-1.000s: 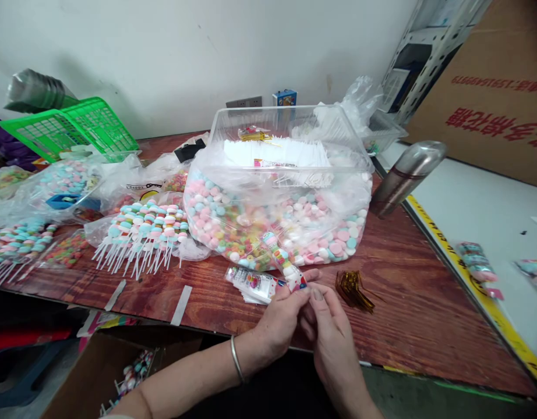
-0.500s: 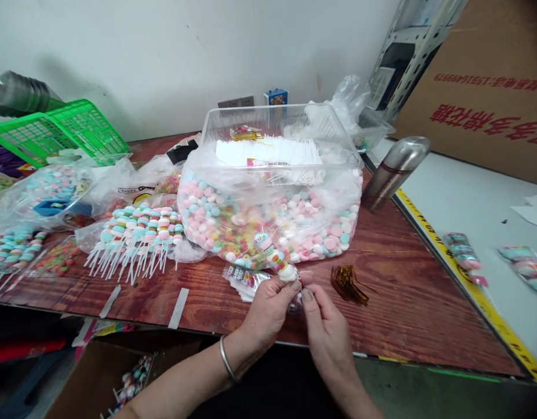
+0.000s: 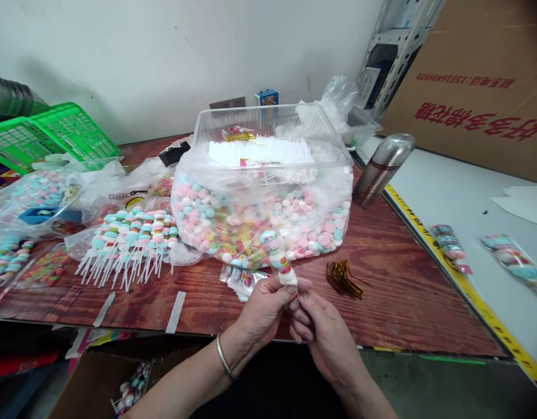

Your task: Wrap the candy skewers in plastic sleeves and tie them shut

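Observation:
Upright but leaning slightly left, a marshmallow skewer in a clear printed bag stands out of my left hand, which is closed around its lower end. My right hand pinches the gathered neck of that bag, its fingertips against the left thumb. Whether a tie is between the right fingers is too small to make out. To the right of my hands lies a bundle of gold twist ties. Several flat printed bags are stacked just beyond my left hand.
Behind my hands stands a clear tub with white sticks, above a big bag of marshmallows. Unwrapped skewers are piled at left, near a green basket. A steel flask and wrapped skewers are at right.
My right fingers have turned and curled at the bag's neck, and the skewer stands a little more upright. The whole view has shifted slightly; both hands keep their hold.

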A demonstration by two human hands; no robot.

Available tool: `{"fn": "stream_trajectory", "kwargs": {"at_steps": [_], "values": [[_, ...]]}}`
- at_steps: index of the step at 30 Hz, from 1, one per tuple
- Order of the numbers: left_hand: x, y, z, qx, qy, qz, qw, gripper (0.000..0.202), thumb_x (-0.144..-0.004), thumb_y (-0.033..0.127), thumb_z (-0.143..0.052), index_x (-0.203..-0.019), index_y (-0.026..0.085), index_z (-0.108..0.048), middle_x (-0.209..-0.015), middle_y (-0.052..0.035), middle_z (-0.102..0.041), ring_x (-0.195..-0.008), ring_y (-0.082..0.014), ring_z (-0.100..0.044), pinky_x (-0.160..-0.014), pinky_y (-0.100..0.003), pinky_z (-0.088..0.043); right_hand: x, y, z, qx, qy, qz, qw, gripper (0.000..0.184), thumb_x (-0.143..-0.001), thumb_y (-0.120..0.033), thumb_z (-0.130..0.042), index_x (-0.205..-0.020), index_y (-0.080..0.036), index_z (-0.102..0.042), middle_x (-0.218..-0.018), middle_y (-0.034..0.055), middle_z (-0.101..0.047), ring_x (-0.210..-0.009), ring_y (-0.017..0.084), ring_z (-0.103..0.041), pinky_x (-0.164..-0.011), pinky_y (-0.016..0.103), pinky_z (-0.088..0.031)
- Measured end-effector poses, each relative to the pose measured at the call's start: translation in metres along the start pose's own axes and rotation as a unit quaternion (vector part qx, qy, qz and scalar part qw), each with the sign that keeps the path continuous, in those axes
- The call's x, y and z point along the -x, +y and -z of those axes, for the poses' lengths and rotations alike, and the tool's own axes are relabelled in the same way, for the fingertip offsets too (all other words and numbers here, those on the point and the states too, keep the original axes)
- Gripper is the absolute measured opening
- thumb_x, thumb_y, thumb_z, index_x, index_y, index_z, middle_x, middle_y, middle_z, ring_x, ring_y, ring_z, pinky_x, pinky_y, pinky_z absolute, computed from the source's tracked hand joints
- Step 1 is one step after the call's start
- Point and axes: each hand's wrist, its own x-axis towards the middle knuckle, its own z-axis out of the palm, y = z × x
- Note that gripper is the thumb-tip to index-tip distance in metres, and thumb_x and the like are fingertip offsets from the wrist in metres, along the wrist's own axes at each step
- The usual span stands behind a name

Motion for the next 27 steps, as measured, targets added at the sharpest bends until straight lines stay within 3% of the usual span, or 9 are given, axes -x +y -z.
{"fn": "stream_trajectory", "kwargs": {"at_steps": [4, 7, 10, 12, 14, 16, 20, 22, 27], "values": [[-0.003, -0.003, 0.0, -0.047, 0.035, -0.04, 0.997, 0.028, -0.068, 0.032, -0.08, -0.089, 0.013, -0.077, -0.066, -0.0048, -0.068, -0.061, -0.0131, -0.061, -0.059, -0.023, -0.049, 0.0, 0.007, 0.0, 0.119, 0.077, 0.138, 0.98, 0.027, -0.085, -0.046, -0.062, -0.081, -0.02, -0.058, -0.062, -0.0058, -0.041, -0.054, 0.008, -0.036, -0.048, 0.019, -0.033], [-0.001, 0.0, 0.003, -0.037, -0.049, 0.066, 0.996, 0.046, -0.07, 0.04, -0.076, -0.109, 0.015, -0.072, -0.058, -0.0029, -0.065, -0.044, -0.0145, -0.058, -0.041, -0.024, -0.045, 0.002, 0.012, -0.004, -0.024, 0.026, 0.087, 0.996, 0.026, -0.085, -0.045, -0.062, -0.08, -0.021, -0.054, -0.062, -0.0083, -0.034, -0.048, 0.006, -0.025, -0.044, 0.018, -0.029], [0.001, 0.004, 0.007, -0.004, -0.083, 0.1, 0.992, 0.043, -0.066, 0.035, -0.08, -0.103, 0.013, -0.074, -0.059, -0.002, -0.063, -0.05, -0.0134, -0.06, -0.047, -0.024, -0.048, 0.005, 0.013, -0.007, -0.138, -0.042, 0.006, 0.989, 0.025, -0.083, -0.045, -0.064, -0.083, -0.023, -0.053, -0.063, -0.0095, -0.032, -0.045, 0.005, -0.019, -0.041, 0.018, -0.028], [0.001, 0.005, 0.008, 0.005, -0.076, 0.078, 0.994, 0.032, -0.064, 0.031, -0.082, -0.091, 0.013, -0.076, -0.059, -0.0016, -0.063, -0.056, -0.0121, -0.061, -0.059, -0.025, -0.052, 0.007, 0.007, -0.003, -0.076, -0.066, 0.004, 0.995, 0.025, -0.086, -0.047, -0.058, -0.082, -0.023, -0.055, -0.062, -0.0088, -0.033, -0.044, 0.006, -0.024, -0.042, 0.02, -0.032], [-0.001, 0.006, 0.009, 0.001, -0.057, 0.044, 0.997, 0.026, -0.064, 0.031, -0.083, -0.082, 0.013, -0.077, -0.063, -0.0031, -0.067, -0.064, -0.0136, -0.063, -0.072, -0.028, -0.053, 0.01, -0.006, 0.011, 0.116, -0.04, 0.074, 0.99, 0.024, -0.09, -0.045, -0.053, -0.083, -0.022, -0.06, -0.066, -0.005, -0.044, -0.052, 0.01, -0.042, -0.053, 0.025, -0.043], [-0.003, 0.009, 0.008, -0.011, -0.021, 0.009, 1.0, 0.024, -0.064, 0.032, -0.083, -0.08, 0.015, -0.077, -0.073, -0.0054, -0.072, -0.074, -0.0153, -0.065, -0.08, -0.029, -0.051, 0.011, -0.022, 0.035, 0.355, 0.056, 0.205, 0.911, 0.02, -0.091, -0.038, -0.054, -0.088, -0.022, -0.065, -0.082, 0.0013, -0.059, -0.079, 0.016, -0.057, -0.075, 0.03, -0.047], [-0.007, 0.016, 0.008, -0.041, 0.018, -0.027, 0.999, 0.021, -0.066, 0.032, -0.082, -0.079, 0.017, -0.077, -0.083, -0.0066, -0.075, -0.08, -0.0163, -0.066, -0.08, -0.027, -0.049, 0.002, -0.05, 0.096, 0.633, 0.249, 0.32, 0.659, 0.023, -0.093, -0.033, -0.046, -0.099, -0.021, -0.065, -0.096, 0.006, -0.066, -0.09, 0.02, -0.06, -0.082, 0.032, -0.045], [-0.008, 0.017, 0.008, -0.058, 0.014, -0.036, 0.998, 0.021, -0.068, 0.033, -0.08, -0.08, 0.017, -0.076, -0.08, -0.0059, -0.074, -0.077, -0.0165, -0.066, -0.076, -0.027, -0.05, -0.007, -0.055, 0.118, 0.679, 0.253, 0.309, 0.616, 0.022, -0.091, -0.03, -0.047, -0.096, -0.02, -0.066, -0.095, 0.0075, -0.067, -0.09, 0.022, -0.059, -0.082, 0.034, -0.044], [-0.008, 0.02, 0.011, -0.196, 0.007, -0.064, 0.979, 0.021, -0.079, 0.036, -0.07, -0.083, 0.016, -0.072, -0.075, -0.0033, -0.07, -0.07, -0.0143, -0.062, -0.066, -0.025, -0.046, -0.029, -0.057, 0.135, 0.723, 0.246, 0.274, 0.585, 0.017, -0.086, -0.026, -0.05, -0.075, -0.021, -0.062, -0.082, 0.0075, -0.064, -0.08, 0.023, -0.056, -0.072, 0.034, -0.04]]}}
